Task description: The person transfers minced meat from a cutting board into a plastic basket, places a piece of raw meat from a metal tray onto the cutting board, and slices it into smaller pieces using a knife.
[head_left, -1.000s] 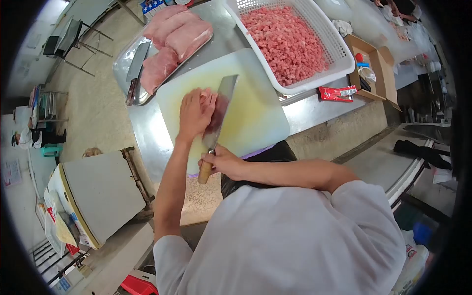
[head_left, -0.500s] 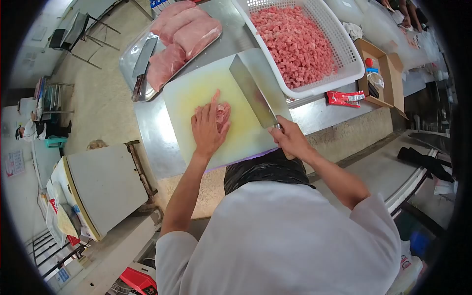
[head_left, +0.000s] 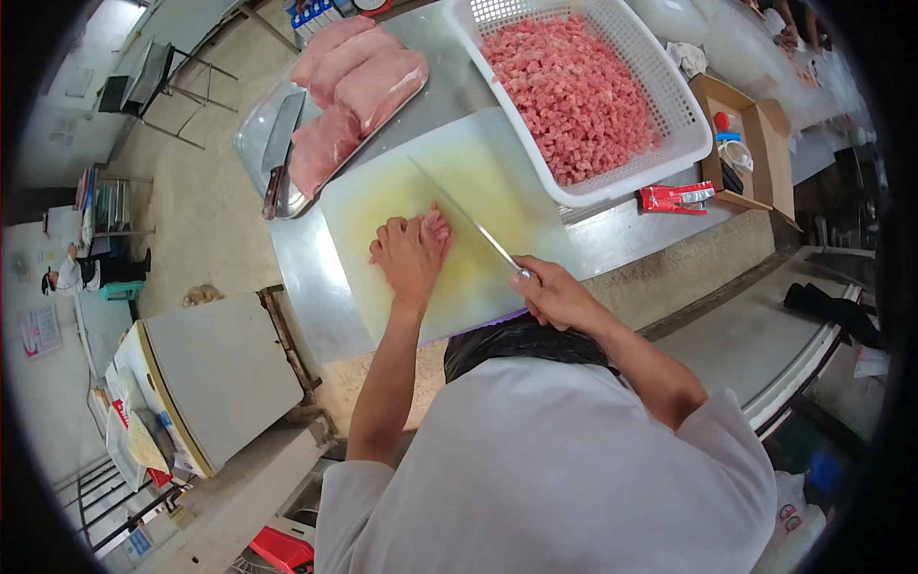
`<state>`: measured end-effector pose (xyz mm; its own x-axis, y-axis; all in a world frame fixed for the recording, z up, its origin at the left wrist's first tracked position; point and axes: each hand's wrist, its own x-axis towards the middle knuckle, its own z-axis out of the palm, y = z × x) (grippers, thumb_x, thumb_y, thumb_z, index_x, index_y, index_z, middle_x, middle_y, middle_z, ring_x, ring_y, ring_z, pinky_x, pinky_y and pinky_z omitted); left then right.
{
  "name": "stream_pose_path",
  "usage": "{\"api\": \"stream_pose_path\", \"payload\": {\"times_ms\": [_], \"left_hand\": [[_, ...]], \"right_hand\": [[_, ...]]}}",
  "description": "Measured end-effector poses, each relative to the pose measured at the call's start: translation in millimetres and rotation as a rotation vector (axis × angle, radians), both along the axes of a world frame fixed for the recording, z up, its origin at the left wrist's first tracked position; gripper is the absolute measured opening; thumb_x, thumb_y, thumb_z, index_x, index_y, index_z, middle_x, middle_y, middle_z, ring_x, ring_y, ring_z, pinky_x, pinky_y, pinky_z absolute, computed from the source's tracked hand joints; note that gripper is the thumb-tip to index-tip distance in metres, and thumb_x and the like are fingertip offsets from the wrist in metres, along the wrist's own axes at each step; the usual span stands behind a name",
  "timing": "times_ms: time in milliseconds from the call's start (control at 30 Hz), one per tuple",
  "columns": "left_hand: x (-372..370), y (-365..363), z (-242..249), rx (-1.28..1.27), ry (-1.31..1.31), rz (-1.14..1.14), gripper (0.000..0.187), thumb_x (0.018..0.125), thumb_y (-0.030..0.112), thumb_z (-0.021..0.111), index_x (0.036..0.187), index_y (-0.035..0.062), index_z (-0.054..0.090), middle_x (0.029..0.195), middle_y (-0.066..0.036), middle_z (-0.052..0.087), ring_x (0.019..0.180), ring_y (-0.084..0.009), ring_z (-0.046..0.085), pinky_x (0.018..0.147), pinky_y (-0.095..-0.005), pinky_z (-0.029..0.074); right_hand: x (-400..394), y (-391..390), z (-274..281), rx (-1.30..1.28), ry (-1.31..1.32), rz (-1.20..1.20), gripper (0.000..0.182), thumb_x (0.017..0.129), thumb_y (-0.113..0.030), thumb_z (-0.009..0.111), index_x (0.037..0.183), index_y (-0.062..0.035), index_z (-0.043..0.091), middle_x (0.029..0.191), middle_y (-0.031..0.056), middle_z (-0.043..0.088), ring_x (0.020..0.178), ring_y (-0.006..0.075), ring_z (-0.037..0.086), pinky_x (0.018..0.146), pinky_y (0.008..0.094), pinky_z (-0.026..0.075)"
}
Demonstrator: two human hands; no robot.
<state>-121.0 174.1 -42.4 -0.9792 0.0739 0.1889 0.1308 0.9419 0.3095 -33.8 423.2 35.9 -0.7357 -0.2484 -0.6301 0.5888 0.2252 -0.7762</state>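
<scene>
My left hand [head_left: 409,260] presses a small piece of raw meat [head_left: 438,228] against the white cutting board [head_left: 524,225], its fingers curled over the meat and partly hiding it. In my right hand [head_left: 562,295] is the handle of a cleaver [head_left: 470,219]. Its blade stands nearly edge-on to my view, just right of the meat and apart from it, pointing up and left over the board. Yellowish staining marks the board's middle.
Beyond the board, a metal tray [head_left: 251,151] bears several meat slabs [head_left: 368,72] and a knife [head_left: 282,134]. A white perforated basket [head_left: 690,143] holds diced meat [head_left: 579,100]. At right are a red packet [head_left: 675,198] and a cardboard box [head_left: 770,143]. A person [head_left: 81,271] is far left.
The cleaver has moved left toward the meat, and its blade has turned from showing its flat face to nearly edge-on. My left fingers have curled in from a flatter spread.
</scene>
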Motion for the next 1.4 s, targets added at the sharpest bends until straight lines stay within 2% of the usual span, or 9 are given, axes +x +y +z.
{"api": "stream_pose_path", "payload": {"times_ms": [167,333,633,833,933,967,1200,1267,1400], "left_hand": [[6,5,-2,0.03,0.141,-0.007,0.03,0.105,0.031,0.055,0.115,0.0096,0.073,0.11,-0.013,0.064,0.11,-0.0354,0.057,0.092,-0.0537,0.043],[0,8,3,-0.094,-0.098,0.052,0.027,0.101,0.026,0.057,0.118,0.0096,0.069,0.113,-0.013,0.063,0.11,-0.0354,0.057,0.092,-0.0542,0.043],[-8,7,4,-0.135,-0.014,-0.024,0.025,0.09,0.023,0.066,0.112,0.0112,0.067,0.109,-0.01,0.062,0.107,-0.0334,0.057,0.089,-0.0496,0.043],[-6,8,8,-0.073,-0.033,-0.02,0.03,0.087,0.024,0.068,0.113,0.0092,0.066,0.11,-0.011,0.063,0.109,-0.0344,0.057,0.091,-0.0509,0.044],[-6,6,9,-0.103,-0.053,-0.042,0.029,0.087,0.023,0.068,0.112,0.0095,0.066,0.11,-0.011,0.063,0.108,-0.0341,0.058,0.092,-0.0505,0.043],[-5,6,9,-0.113,-0.064,-0.043,0.028,0.087,0.023,0.068,0.111,0.0097,0.066,0.109,-0.011,0.063,0.108,-0.034,0.058,0.092,-0.0503,0.043],[-4,7,7,-0.075,-0.06,-0.009,0.028,0.086,0.022,0.068,0.11,0.0087,0.066,0.109,-0.012,0.062,0.109,-0.0333,0.057,0.092,-0.05,0.043],[-5,9,8,-0.085,-0.072,-0.005,0.028,0.087,0.022,0.067,0.112,0.0082,0.065,0.109,-0.012,0.062,0.109,-0.0331,0.056,0.093,-0.05,0.043],[-3,2,5,-0.015,-0.047,-0.04,0.026,0.092,0.023,0.064,0.113,0.0076,0.065,0.111,-0.013,0.062,0.111,-0.0344,0.056,0.095,-0.0503,0.041]], "right_hand": [[-8,10,21,0.053,-0.062,0.026,0.055,0.108,-0.043,0.059,0.141,0.0012,0.061,0.066,0.0057,0.058,0.054,0.0129,0.057,0.05,0.0328,0.047],[0,19,49,0.108,0.048,0.121,0.053,0.108,-0.041,0.057,0.134,0.0036,0.065,0.068,0.0093,0.061,0.054,0.0161,0.059,0.052,0.0345,0.049],[-71,-36,4,0.14,0.093,0.18,0.048,0.107,-0.04,0.056,0.127,0.0031,0.067,0.064,0.0105,0.06,0.047,0.0194,0.058,0.049,0.0375,0.049],[-50,-11,63,0.137,-0.116,0.226,0.043,0.108,-0.04,0.055,0.111,0.0011,0.066,0.058,0.0068,0.056,0.044,0.0177,0.056,0.045,0.0369,0.047],[-57,-30,18,0.1,0.042,0.26,0.043,0.108,-0.041,0.053,0.108,0.0012,0.064,0.057,0.0062,0.055,0.043,0.0181,0.056,0.042,0.0357,0.046],[-62,-43,3,0.068,0.122,0.173,0.043,0.109,-0.04,0.052,0.104,0.001,0.063,0.056,0.0063,0.054,0.043,0.0183,0.056,0.04,0.0348,0.044],[-60,-33,50,0.085,-0.057,0.23,0.044,0.108,-0.04,0.051,0.1,0.0011,0.061,0.059,0.0078,0.056,0.044,0.018,0.058,0.038,0.0343,0.044],[-49,-36,45,0.057,-0.097,0.195,0.044,0.108,-0.041,0.051,0.099,0.001,0.06,0.059,0.008,0.056,0.045,0.018,0.058,0.038,0.0339,0.045],[-66,-63,-6,0.015,0.08,0.157,0.046,0.109,-0.043,0.049,0.101,0.0014,0.061,0.059,0.0078,0.056,0.045,0.018,0.059,0.038,0.0343,0.045]]}}
